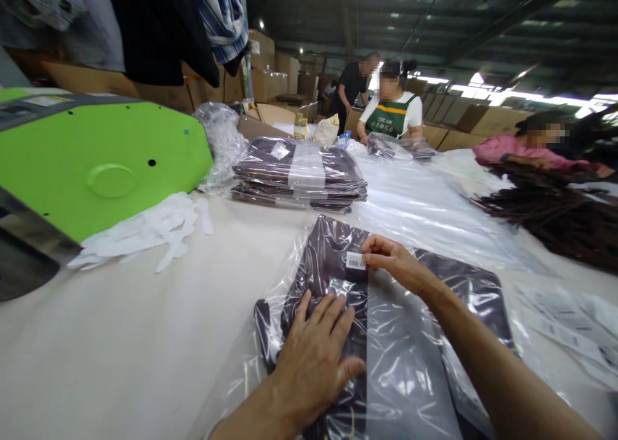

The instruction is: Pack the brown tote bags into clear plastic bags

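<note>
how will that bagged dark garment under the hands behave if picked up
The bagged dark garment would probably sag, since it looks like folded cloth. Its clear plastic bag looks glossy and wrinkled, so it may feel slippery. Lying flat and broad, the garment seems unlikely to roll or tip.

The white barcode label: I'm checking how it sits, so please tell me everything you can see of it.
The white barcode label is small and roughly rectangular, apparently a paper sticker, with dark bars and print too small to read. It lies nearly flat over a dark folded item in clear plastic, toward the far end. The right hand's thumb and finger appear to pinch its right edge; whether it is stuck down can't be told.
</note>
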